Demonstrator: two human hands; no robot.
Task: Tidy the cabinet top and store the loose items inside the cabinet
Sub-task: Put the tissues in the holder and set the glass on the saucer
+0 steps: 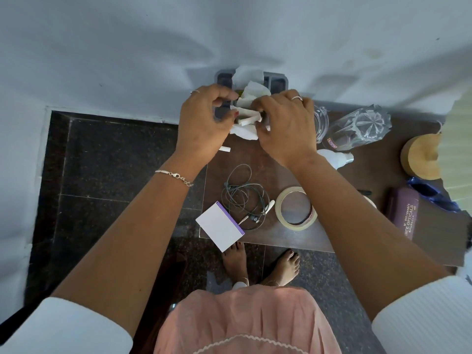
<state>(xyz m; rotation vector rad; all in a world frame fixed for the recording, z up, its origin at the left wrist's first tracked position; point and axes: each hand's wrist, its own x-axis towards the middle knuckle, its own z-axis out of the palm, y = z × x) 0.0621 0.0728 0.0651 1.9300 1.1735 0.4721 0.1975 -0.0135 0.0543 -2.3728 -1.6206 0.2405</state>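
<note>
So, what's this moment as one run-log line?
phase: tidying | left hand, right hand: pinching crumpled white tissue paper | over: grey plastic compartment tray

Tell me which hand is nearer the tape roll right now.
Right. The right hand is straight beyond the tape roll; the left hand is beyond and well to its left.
</note>
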